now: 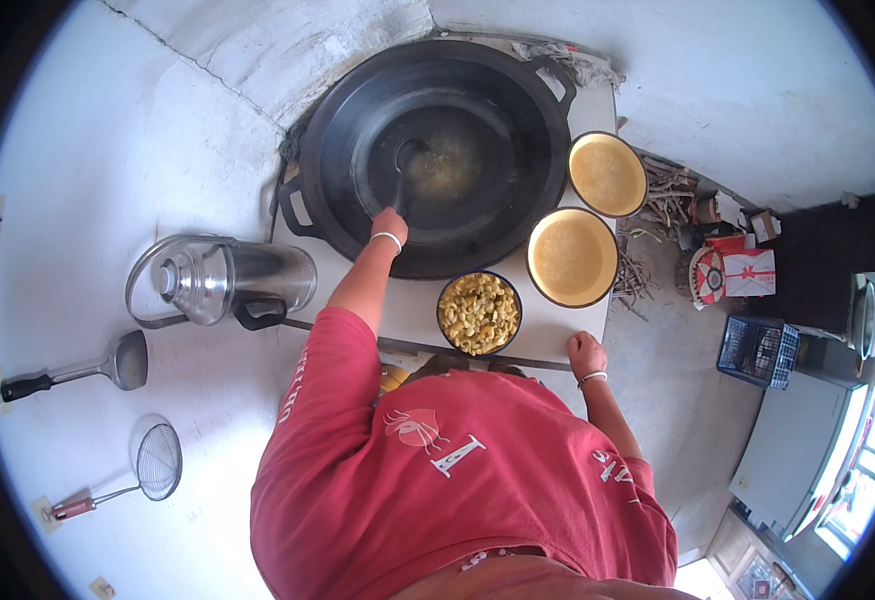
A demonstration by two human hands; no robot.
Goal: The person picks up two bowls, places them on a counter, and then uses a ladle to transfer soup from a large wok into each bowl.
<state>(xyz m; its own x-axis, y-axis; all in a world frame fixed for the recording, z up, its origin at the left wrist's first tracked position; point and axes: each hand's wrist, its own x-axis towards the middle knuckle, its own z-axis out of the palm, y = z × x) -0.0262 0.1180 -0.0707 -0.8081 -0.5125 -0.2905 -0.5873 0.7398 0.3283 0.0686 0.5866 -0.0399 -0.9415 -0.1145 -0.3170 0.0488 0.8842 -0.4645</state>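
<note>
My left hand point(389, 227) is closed around the handle of a dark ladle point(409, 161), whose head rests low in a large black iron wok point(482, 225). A little yellowish liquid point(445, 169) lies at the wok's bottom. My right hand point(586, 352) rests at the front right corner of the white counter point(542, 341); its fingers look curled, and nothing shows in it. Between my arms stands a blue-rimmed bowl heaped with chopped yellow-green food point(479, 313). Two dark-rimmed yellow bowls of cloudy liquid, a nearer one point(572, 256) and a farther one point(607, 174), stand right of the wok.
A metal thermos flask point(235, 281) is at the left. On the left wall hang a spatula point(126, 361) and a wire strainer point(159, 463). Firewood sticks point(659, 187) and a blue plastic crate point(758, 351) are on the right. A crumpled cloth point(576, 67) lies behind the wok's right handle.
</note>
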